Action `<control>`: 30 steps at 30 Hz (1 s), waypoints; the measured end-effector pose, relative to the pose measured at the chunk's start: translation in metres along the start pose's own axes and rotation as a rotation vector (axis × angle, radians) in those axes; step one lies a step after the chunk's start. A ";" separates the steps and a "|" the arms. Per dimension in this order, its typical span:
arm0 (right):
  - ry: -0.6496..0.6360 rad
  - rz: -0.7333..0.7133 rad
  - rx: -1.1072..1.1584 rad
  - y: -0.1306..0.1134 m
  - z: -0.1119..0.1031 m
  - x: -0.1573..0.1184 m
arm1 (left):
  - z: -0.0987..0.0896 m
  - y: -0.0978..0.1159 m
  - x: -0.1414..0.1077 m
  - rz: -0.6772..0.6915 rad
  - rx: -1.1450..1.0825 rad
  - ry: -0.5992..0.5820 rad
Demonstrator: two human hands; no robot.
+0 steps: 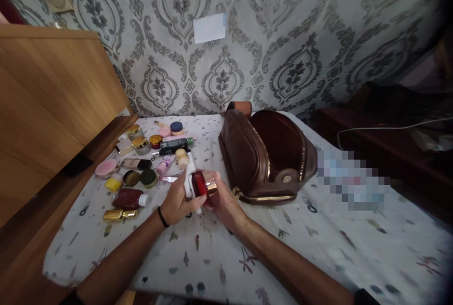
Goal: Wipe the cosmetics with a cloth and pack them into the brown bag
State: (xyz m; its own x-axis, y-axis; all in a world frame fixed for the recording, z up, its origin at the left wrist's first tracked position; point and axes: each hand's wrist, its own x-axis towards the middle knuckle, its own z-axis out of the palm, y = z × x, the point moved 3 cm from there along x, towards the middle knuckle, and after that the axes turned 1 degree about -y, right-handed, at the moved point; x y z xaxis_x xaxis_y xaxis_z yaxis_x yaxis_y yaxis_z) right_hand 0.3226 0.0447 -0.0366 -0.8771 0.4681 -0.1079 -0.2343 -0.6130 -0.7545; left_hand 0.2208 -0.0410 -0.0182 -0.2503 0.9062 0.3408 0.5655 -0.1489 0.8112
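steadying the red bottle (pixel 199 185) above the sheet (pixel 318 253): left hand (pixel 180 203), fingers clasping it through a cloth (pixel 188 183); right hand (pixel 228 203), fingers around its gold cap (pixel 211 182) — probably a two-ended hold against slipping. the bag (pixel 243 158) gapes alongside; jars (pixel 140 144) lie left, likely spread for sight.

Both hands on a red bottle (pixel 199 185), white cloth pressed against it, open brown bag alongside.
Left hand (pixel 177 202), black band (pixel 163 217) on wrist, grips white cloth (pixel 189 177) against bottle; right hand (pixel 226 206) holds bottle near its shiny gold-pink section. Brown bag (pixel 242 158) just right of hands, unzipped, on a printed white cloth surface (pixel 283 258). Left of hands: jars and tubes in a loose cluster, incl. dark red bottle (pixel 127 198) lying flat with white cap, gold tube (pixel 119 215) near it. Patterned wall (pixel 222 78) behind, wooden cabinet (pixel 53 92) at left.
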 end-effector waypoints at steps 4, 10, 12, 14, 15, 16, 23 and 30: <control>0.018 -0.027 -0.002 -0.002 0.001 -0.002 | 0.004 0.003 -0.002 0.118 0.292 0.008; 0.008 0.057 0.121 0.004 0.002 -0.001 | 0.011 0.004 -0.002 0.183 0.474 0.127; -0.003 0.135 0.187 0.006 0.002 0.000 | 0.013 0.009 -0.002 0.214 0.543 0.130; 0.002 0.201 0.277 0.008 0.000 0.002 | 0.013 0.014 -0.002 0.259 0.594 0.130; 0.012 0.232 0.331 0.008 0.000 0.002 | 0.013 0.016 -0.002 0.293 0.614 0.120; 0.024 0.265 0.388 0.009 -0.001 0.002 | 0.013 0.019 -0.002 0.332 0.631 0.105; 0.093 0.408 0.597 0.006 -0.010 0.003 | 0.011 0.020 0.000 0.456 0.739 0.030; 0.039 0.343 0.560 0.002 -0.011 0.005 | 0.012 0.017 0.000 0.326 0.969 0.111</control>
State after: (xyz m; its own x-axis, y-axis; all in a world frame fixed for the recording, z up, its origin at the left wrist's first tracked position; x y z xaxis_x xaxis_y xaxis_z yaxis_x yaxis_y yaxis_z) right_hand 0.3225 0.0529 -0.0463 -0.9275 0.2031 -0.3140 -0.1358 -0.9652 -0.2233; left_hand 0.2394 -0.0390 -0.0102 -0.0143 0.8297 0.5580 0.9979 0.0467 -0.0438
